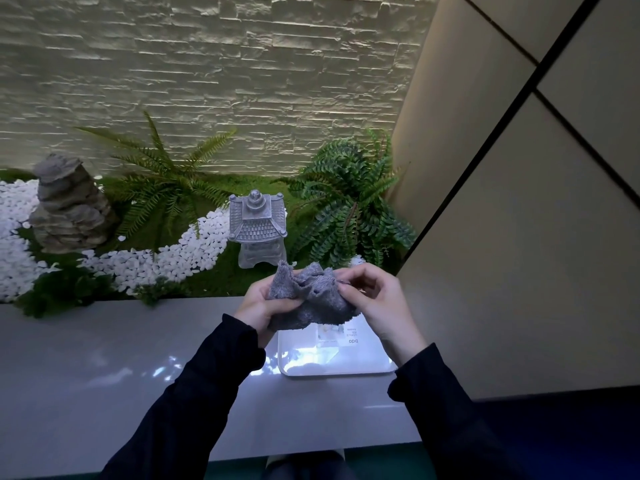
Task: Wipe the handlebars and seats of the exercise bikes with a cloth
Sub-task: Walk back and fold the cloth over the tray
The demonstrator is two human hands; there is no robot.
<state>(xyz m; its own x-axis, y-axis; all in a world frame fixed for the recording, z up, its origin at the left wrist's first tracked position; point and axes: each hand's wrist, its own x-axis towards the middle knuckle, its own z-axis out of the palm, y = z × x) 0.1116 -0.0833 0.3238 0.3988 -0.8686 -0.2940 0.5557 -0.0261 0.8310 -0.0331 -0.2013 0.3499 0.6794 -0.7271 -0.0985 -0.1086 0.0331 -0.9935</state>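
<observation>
Cloth (308,301), grey and fluffy, is bunched between both hands above the glossy desk (104,358), over a white labelled pack (332,358). The right hand (377,299) pinches its upper edge between thumb and curled fingers (351,274). The left hand (256,306) grips the other side, its fingers wrapped round the fabric. No exercise bike is in view, only a stone lantern (258,223) and ferns (346,202) behind the desk. This looks like preparation, with no wiping begun. The next move calls for gathering the cloth into a pad and turning towards a bike's handlebars.
</observation>
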